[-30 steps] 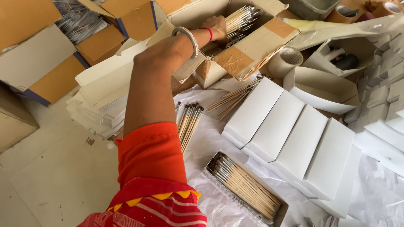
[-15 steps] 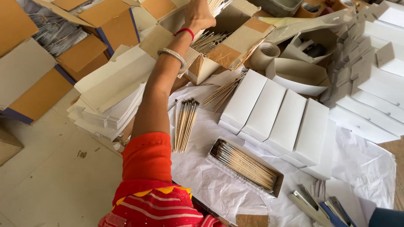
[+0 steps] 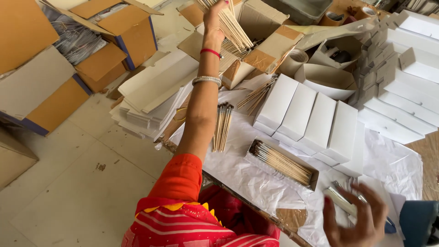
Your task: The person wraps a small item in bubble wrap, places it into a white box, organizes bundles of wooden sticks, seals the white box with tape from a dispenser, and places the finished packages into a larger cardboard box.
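My left hand [image 3: 214,16] is stretched far forward and raised, shut on a bundle of thin wooden sticks [image 3: 234,31] held above an open cardboard box [image 3: 270,43] with more sticks inside. A red thread and a silver bangle sit on that wrist. Low at the right, my right hand [image 3: 361,222] hovers with fingers spread and holds nothing, just over a silvery packet [image 3: 340,201] on the white sheet. Between the two hands lies a narrow open box [image 3: 283,165] filled with sticks.
A row of closed white boxes [image 3: 315,123] stands on the table, with more stacked at the right [image 3: 402,68]. Loose stick bundles [image 3: 222,126] lie on the sheet. Flat white cartons [image 3: 151,91] and brown cardboard boxes [image 3: 109,41] sit to the left, on the floor.
My left hand has risen out of the cardboard box with a bundle of sticks in it. My right hand has come into view at the bottom right.
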